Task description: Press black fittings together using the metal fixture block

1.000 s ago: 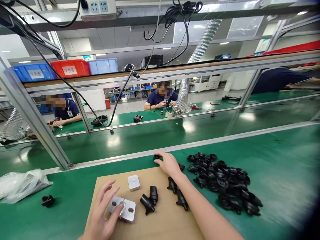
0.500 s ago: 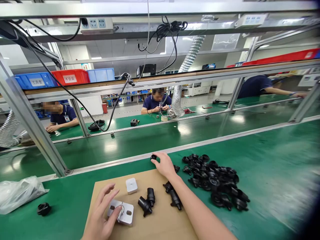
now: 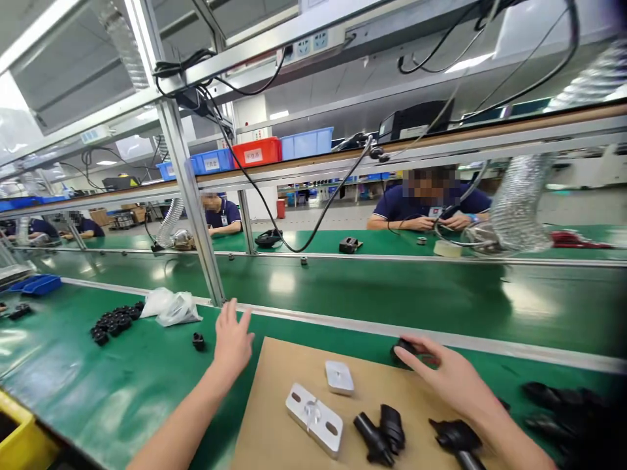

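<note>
My left hand (image 3: 231,339) is stretched out open over the green bench, fingers spread, just right of a lone black part (image 3: 198,341). My right hand (image 3: 448,375) rests with fingers curled on a small black part (image 3: 402,350) at the far edge of a cardboard sheet (image 3: 274,418). On the cardboard lie a metal plate with a centre hole (image 3: 314,419), a small white block (image 3: 339,377) and black plastic parts (image 3: 379,434).
A pile of black parts (image 3: 115,321) and a clear plastic bag (image 3: 171,307) lie to the left. More black parts (image 3: 558,401) lie at the right. An aluminium post (image 3: 193,209) stands ahead. Other people work across the conveyor. A yellow bin (image 3: 22,444) sits at the bottom left.
The view swung left. My left hand left the metal plate and reached out leftward over the bench. My right hand stays on the small black part.
</note>
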`<action>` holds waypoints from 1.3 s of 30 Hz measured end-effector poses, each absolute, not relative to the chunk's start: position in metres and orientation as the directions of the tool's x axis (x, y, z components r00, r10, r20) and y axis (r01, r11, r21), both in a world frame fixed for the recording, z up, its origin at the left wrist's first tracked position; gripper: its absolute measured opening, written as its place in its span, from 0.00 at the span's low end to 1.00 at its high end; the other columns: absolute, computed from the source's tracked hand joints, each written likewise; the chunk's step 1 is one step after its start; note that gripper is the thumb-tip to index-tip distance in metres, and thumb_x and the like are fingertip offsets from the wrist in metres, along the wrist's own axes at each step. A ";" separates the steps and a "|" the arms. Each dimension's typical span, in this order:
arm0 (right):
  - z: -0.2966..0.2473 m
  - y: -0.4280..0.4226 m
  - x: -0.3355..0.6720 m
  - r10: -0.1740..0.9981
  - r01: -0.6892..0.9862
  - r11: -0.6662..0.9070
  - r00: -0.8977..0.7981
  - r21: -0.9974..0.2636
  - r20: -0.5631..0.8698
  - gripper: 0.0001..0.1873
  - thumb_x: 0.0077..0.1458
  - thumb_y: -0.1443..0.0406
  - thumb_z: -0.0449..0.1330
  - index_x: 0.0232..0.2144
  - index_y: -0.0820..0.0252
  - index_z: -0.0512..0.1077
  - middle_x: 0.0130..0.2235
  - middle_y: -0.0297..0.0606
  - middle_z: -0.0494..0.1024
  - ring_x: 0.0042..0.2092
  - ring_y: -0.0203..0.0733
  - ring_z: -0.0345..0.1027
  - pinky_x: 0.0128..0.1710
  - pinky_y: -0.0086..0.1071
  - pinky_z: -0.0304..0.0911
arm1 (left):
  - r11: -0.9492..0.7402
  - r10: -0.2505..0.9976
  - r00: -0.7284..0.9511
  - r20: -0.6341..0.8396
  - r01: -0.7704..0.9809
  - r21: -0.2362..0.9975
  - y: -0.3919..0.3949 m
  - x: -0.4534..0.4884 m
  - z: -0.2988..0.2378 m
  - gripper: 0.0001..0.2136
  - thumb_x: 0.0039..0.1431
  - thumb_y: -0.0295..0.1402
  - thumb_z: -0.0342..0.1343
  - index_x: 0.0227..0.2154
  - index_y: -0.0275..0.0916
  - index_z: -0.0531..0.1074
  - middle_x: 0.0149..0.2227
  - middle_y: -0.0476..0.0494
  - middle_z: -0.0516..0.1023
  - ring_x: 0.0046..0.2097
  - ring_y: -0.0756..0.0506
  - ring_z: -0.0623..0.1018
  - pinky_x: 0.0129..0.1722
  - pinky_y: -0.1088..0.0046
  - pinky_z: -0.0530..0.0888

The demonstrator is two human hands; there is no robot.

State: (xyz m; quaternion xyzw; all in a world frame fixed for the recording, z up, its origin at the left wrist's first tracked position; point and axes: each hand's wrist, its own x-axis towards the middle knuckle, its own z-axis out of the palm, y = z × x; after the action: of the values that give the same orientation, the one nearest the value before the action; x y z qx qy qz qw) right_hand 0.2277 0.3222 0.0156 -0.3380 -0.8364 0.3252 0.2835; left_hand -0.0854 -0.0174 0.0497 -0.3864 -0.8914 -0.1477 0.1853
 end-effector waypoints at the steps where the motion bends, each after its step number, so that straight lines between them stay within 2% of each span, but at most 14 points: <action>1: 0.018 0.319 0.231 0.710 0.376 0.553 -0.680 -0.743 0.184 0.32 0.51 0.40 0.62 0.47 0.56 0.82 0.48 0.48 0.84 0.50 0.62 0.78 0.54 0.50 0.73 | 0.725 0.574 -0.700 0.425 0.676 0.133 -0.026 -0.098 0.055 0.32 0.59 0.18 0.61 0.66 0.35 0.67 0.74 0.20 0.48 0.75 0.19 0.47 0.68 0.30 0.55; 4: 0.029 0.303 0.245 0.549 0.403 0.543 -0.834 -0.736 -0.052 0.31 0.53 0.41 0.64 0.47 0.55 0.83 0.47 0.47 0.84 0.48 0.59 0.78 0.52 0.45 0.74 | 0.855 0.440 -0.857 0.270 0.491 0.166 -0.056 -0.134 0.061 0.28 0.51 0.13 0.62 0.57 0.29 0.74 0.70 0.12 0.57 0.72 0.12 0.52 0.60 0.19 0.56; 8: 0.043 0.280 0.256 0.503 0.454 0.523 -0.848 -0.721 -0.168 0.29 0.49 0.43 0.68 0.47 0.52 0.84 0.45 0.43 0.85 0.47 0.56 0.78 0.50 0.41 0.73 | 0.865 0.441 -0.897 0.001 0.426 0.266 -0.073 -0.165 0.061 0.10 0.56 0.17 0.63 0.41 0.29 0.78 0.47 0.28 0.80 0.55 0.27 0.79 0.56 0.39 0.74; 13: 0.057 0.266 0.253 0.444 0.465 0.533 -0.865 -0.707 -0.234 0.21 0.53 0.47 0.66 0.36 0.56 0.85 0.34 0.41 0.84 0.37 0.52 0.77 0.35 0.35 0.67 | 0.590 0.679 -0.734 0.018 0.560 0.581 -0.039 -0.133 0.058 0.22 0.62 0.30 0.61 0.59 0.31 0.71 0.46 0.32 0.81 0.54 0.32 0.80 0.60 0.52 0.73; 15: 0.063 0.258 0.248 0.505 0.471 0.595 -0.849 -0.651 -0.153 0.18 0.56 0.49 0.65 0.34 0.56 0.84 0.35 0.42 0.84 0.38 0.52 0.76 0.36 0.36 0.66 | 0.407 0.786 -0.617 0.019 0.542 0.735 -0.022 -0.101 0.055 0.26 0.66 0.44 0.57 0.61 0.34 0.68 0.43 0.36 0.81 0.48 0.36 0.82 0.50 0.59 0.79; 19: 0.072 0.219 0.223 0.525 0.278 0.742 -0.807 -0.610 0.270 0.14 0.66 0.55 0.58 0.40 0.55 0.79 0.43 0.42 0.81 0.44 0.51 0.74 0.43 0.39 0.67 | 0.208 0.897 -0.442 -0.036 0.348 0.914 -0.005 -0.038 0.047 0.39 0.61 0.65 0.53 0.58 0.32 0.67 0.34 0.42 0.77 0.31 0.42 0.80 0.33 0.64 0.81; 22: 0.065 0.174 0.198 0.345 0.026 0.807 -0.832 -0.590 0.435 0.12 0.67 0.60 0.60 0.51 0.55 0.75 0.48 0.43 0.80 0.47 0.49 0.73 0.47 0.39 0.67 | 0.145 0.888 -0.456 -0.053 0.169 0.975 -0.004 -0.009 0.041 0.39 0.58 0.58 0.64 0.60 0.32 0.65 0.32 0.47 0.74 0.29 0.44 0.79 0.31 0.66 0.79; 24: 0.056 0.147 0.182 0.238 -0.033 0.865 -0.851 -0.501 0.468 0.23 0.59 0.61 0.70 0.55 0.56 0.72 0.50 0.43 0.79 0.49 0.52 0.72 0.47 0.41 0.67 | 0.097 0.872 -0.489 -0.037 0.098 0.990 -0.005 0.003 0.036 0.37 0.55 0.45 0.69 0.62 0.32 0.64 0.30 0.50 0.73 0.29 0.46 0.77 0.31 0.70 0.77; 26: 0.046 0.128 0.170 0.147 -0.058 0.913 -0.876 -0.404 0.459 0.26 0.56 0.61 0.73 0.54 0.56 0.72 0.48 0.42 0.79 0.47 0.53 0.71 0.45 0.42 0.66 | 0.073 0.869 -0.495 0.001 0.130 0.989 -0.007 0.010 0.028 0.38 0.53 0.35 0.68 0.66 0.32 0.63 0.29 0.53 0.73 0.30 0.48 0.74 0.33 0.72 0.74; 28: 0.041 0.120 0.164 0.089 -0.085 0.932 -0.889 -0.352 0.449 0.18 0.60 0.63 0.69 0.51 0.56 0.72 0.45 0.41 0.78 0.44 0.53 0.71 0.43 0.42 0.65 | 0.060 0.883 -0.467 0.050 0.218 0.974 -0.010 0.011 0.021 0.43 0.51 0.32 0.70 0.69 0.34 0.60 0.28 0.53 0.73 0.31 0.47 0.73 0.33 0.73 0.72; 30: 0.039 0.121 0.163 0.153 -0.082 0.892 -0.871 -0.445 0.466 0.16 0.61 0.66 0.64 0.51 0.56 0.72 0.45 0.43 0.78 0.45 0.53 0.71 0.44 0.44 0.66 | 0.014 0.906 -0.405 0.123 0.318 0.948 -0.013 0.006 0.019 0.50 0.49 0.35 0.74 0.73 0.39 0.55 0.34 0.49 0.78 0.36 0.44 0.76 0.36 0.71 0.75; 32: 0.040 0.130 0.167 0.343 -0.056 0.718 -0.838 -0.694 0.424 0.20 0.62 0.65 0.62 0.55 0.56 0.70 0.48 0.45 0.79 0.47 0.52 0.72 0.46 0.44 0.67 | -0.039 0.931 -0.311 0.192 0.439 0.898 -0.017 -0.004 0.022 0.59 0.44 0.40 0.80 0.75 0.46 0.50 0.51 0.40 0.79 0.52 0.36 0.78 0.52 0.62 0.77; 35: 0.041 0.151 0.174 0.501 -0.084 0.331 -0.828 -0.940 0.251 0.21 0.67 0.57 0.60 0.58 0.56 0.68 0.51 0.45 0.78 0.49 0.50 0.74 0.48 0.42 0.70 | 0.000 0.983 -0.145 0.108 0.599 0.801 -0.021 -0.023 0.029 0.63 0.39 0.38 0.83 0.75 0.56 0.49 0.72 0.38 0.58 0.71 0.28 0.60 0.71 0.47 0.59; 39: 0.038 0.167 0.181 0.495 -0.075 0.270 -0.844 -0.960 0.205 0.24 0.66 0.52 0.61 0.59 0.57 0.69 0.49 0.43 0.78 0.47 0.49 0.73 0.48 0.42 0.71 | 0.026 0.999 -0.035 -0.009 0.509 0.860 -0.019 -0.035 0.024 0.49 0.52 0.31 0.73 0.74 0.55 0.55 0.62 0.40 0.70 0.62 0.34 0.72 0.67 0.50 0.65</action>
State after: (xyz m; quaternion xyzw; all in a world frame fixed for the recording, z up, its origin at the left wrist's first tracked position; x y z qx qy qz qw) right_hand 0.1809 0.1674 0.0384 -0.1384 -0.7590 0.5882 0.2424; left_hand -0.0351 -0.0194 0.0239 -0.6017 -0.6266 -0.3536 -0.3468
